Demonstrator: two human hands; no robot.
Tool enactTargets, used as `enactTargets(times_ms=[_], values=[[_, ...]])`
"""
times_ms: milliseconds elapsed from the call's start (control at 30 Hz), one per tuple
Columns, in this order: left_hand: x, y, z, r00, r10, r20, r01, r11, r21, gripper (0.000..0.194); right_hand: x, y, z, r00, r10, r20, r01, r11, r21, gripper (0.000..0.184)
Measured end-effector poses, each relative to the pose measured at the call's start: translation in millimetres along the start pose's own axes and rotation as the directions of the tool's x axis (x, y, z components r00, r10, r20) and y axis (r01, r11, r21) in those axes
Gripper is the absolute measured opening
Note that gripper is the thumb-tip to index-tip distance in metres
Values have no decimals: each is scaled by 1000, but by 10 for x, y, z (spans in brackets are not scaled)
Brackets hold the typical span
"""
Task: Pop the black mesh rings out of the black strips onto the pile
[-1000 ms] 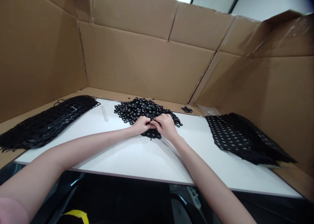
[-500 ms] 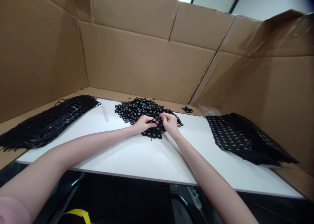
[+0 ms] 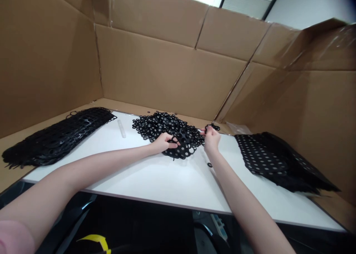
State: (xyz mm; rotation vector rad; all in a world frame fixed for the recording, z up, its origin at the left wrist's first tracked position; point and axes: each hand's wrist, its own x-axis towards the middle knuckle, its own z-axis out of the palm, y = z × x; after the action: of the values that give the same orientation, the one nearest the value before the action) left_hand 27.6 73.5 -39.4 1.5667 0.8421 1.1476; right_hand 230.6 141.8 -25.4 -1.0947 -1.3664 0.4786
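Note:
A black punched sheet with round holes [image 3: 183,146] lies at the near edge of a heap of loose black rings [image 3: 161,124] on the white table [image 3: 167,179]. My left hand [image 3: 164,142] is closed on the sheet's left edge. My right hand [image 3: 210,138] is off to the right of the sheet, fingers pinched on a few black rings, close to a small cluster of rings [image 3: 213,127]. One loose ring [image 3: 209,165] lies on the table beside my right wrist.
A stack of black lattice sheets with large holes [image 3: 58,135] lies at the left. A stack of black sheets with small dots [image 3: 275,159] lies at the right. A clear small tube [image 3: 121,128] rests left of the heap. Cardboard walls [image 3: 167,68] enclose the table.
My right hand has left the sheet and moved right toward the small cluster of rings. My left hand stays on the sheet. More of the sheet's holes are punched out.

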Motion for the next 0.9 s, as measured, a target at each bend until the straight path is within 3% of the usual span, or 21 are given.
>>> enactTargets(times_ms=[167,333,567,733,900], values=[[-33,51,10,999,-31,29,32,999,-27,24,51,82,-186,996,71,48,-69,997,-35,62],[-31,83,10,999,-37,38,38,999,-36,25,-16,85,-49,977,74,200,-65,996,-54,51],[-30,88,13,999,-34,31,35,999,-33,26,104,185,107,964,94,249,-111,992,56,66],[-16,65,11,1000,-24,9,25,999,-45,28,76,117,69,956,6,292,-27,997,68,62],[7,26,-14,995,19,-96,-28,996,-86,39,-55,-161,-83,916,-101,389,80,994,70,49]])
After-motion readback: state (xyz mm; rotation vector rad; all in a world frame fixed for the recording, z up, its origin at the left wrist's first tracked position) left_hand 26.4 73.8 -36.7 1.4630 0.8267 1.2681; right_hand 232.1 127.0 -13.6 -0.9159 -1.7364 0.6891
